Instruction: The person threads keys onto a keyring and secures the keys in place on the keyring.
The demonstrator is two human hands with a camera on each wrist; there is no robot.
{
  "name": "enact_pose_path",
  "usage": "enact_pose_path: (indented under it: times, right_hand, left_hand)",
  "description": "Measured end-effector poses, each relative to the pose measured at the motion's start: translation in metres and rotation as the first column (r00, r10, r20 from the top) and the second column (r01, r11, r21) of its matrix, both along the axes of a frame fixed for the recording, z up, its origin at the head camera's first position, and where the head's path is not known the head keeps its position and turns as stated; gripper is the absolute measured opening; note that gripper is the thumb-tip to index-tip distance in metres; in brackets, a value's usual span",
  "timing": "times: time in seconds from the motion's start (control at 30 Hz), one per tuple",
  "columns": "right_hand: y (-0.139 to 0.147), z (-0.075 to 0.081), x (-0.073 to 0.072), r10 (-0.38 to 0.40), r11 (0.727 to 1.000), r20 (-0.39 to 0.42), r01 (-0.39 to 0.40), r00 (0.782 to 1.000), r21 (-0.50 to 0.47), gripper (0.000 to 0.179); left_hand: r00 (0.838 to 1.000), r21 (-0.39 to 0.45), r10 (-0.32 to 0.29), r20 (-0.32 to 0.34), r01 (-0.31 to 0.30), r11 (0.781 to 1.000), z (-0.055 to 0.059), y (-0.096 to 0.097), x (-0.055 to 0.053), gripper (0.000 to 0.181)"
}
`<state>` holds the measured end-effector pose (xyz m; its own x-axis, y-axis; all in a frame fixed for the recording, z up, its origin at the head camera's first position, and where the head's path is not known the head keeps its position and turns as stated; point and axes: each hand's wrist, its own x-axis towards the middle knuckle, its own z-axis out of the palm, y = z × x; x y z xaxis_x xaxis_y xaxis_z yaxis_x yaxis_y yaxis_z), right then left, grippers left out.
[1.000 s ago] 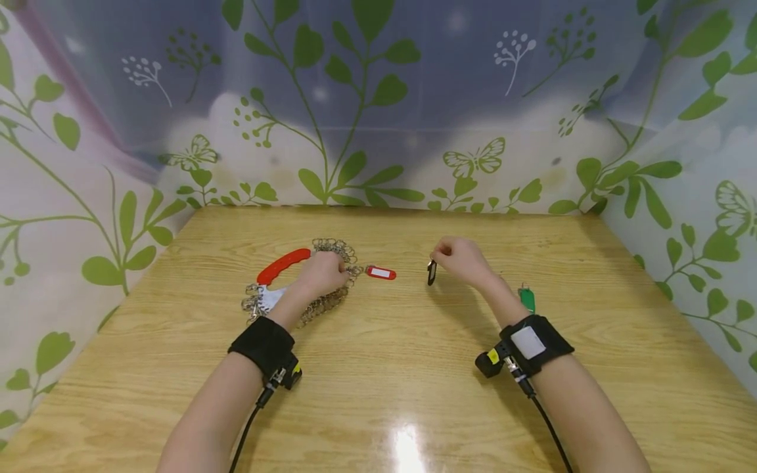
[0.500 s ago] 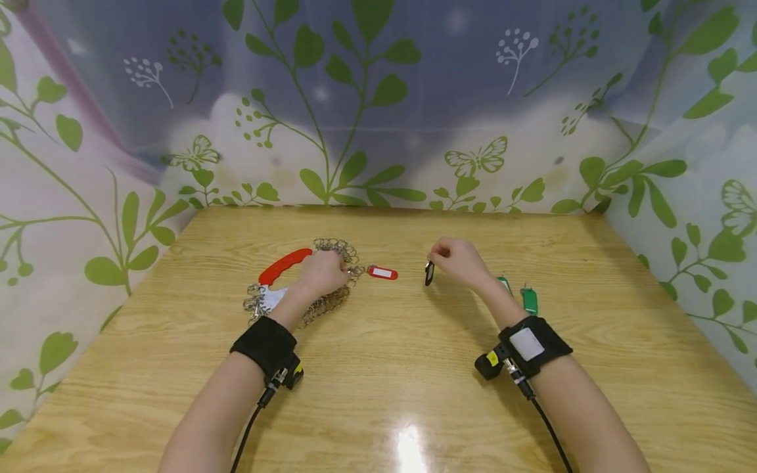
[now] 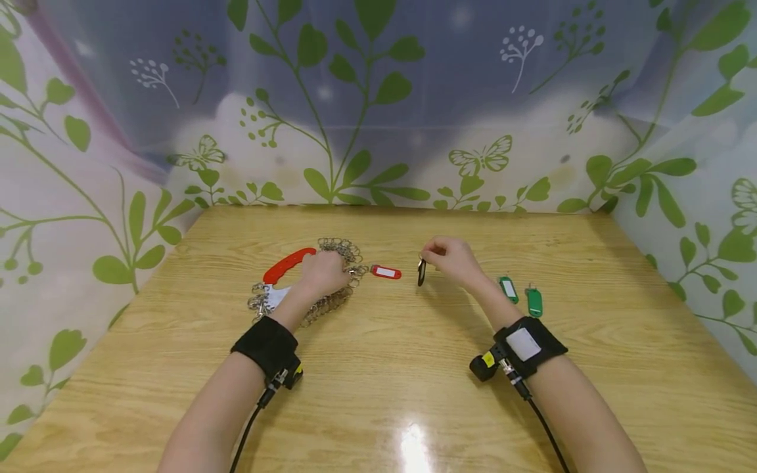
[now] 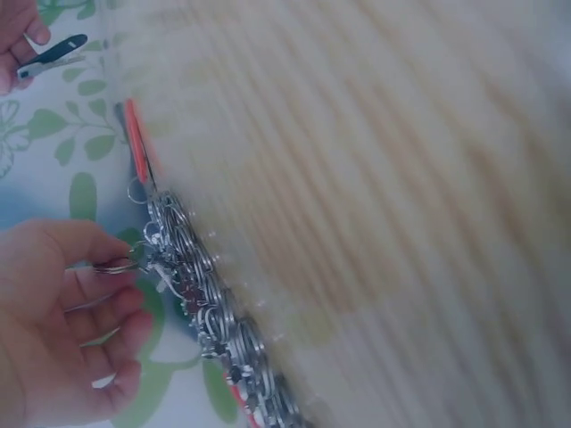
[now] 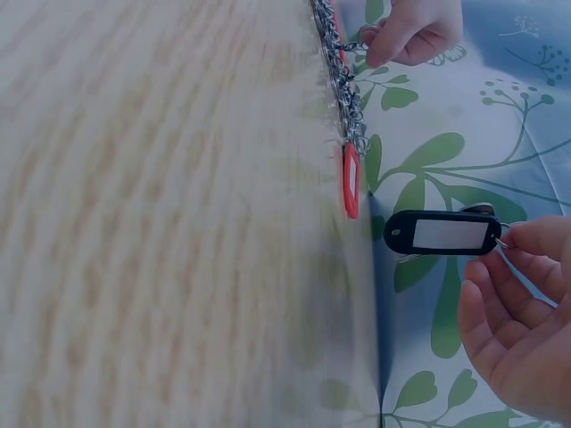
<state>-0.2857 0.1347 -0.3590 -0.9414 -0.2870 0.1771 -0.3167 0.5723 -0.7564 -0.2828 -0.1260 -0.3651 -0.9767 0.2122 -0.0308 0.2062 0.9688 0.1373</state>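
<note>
Metal key rings and clasps (image 3: 340,248) hang in a long row around a holder with a red grip (image 3: 288,265), which lies on the left of the table. My left hand (image 3: 324,272) rests over this holder and, in the left wrist view, pinches one metal ring between thumb and forefinger. A red key tag (image 3: 386,272) with a white label lies at the row's right side. Held up by its ring, a black key tag (image 5: 446,234) hangs from the thumb and fingertips of my right hand (image 3: 454,261), above the table and apart from the red tag.
Two green key tags lie right of my right forearm: one with a white label (image 3: 508,290), the other plain green (image 3: 535,302). The wooden table (image 3: 367,368) meets leaf-patterned cloth (image 3: 378,164) at the back and sides. Cables run from both wrist cameras.
My right hand has drifted left with the black key tag, closer to the red one. One green tag has come out from behind my forearm. The left hand stays on the holder.
</note>
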Motion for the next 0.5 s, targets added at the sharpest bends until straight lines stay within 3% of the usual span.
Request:
enact_pose_path:
  times: [0.3,0.5]
  right_hand:
    - [-0.004,-0.004,0.0015,0.014,1.0,-0.01,-0.014,1.0,-0.003,0.016]
    - [-0.0041,-0.0057,0.0009,0.007,1.0,-0.01,-0.007,1.0,0.009,0.017]
  left_hand:
    - [0.999,-0.075,0.033,-0.042,-0.036,0.997,0.0052,0.0042,0.0053,0.042]
    - [0.997,-0.028,0.066,0.035,-0.065,0.997,0.0099,0.0045,0.0043,0.04]
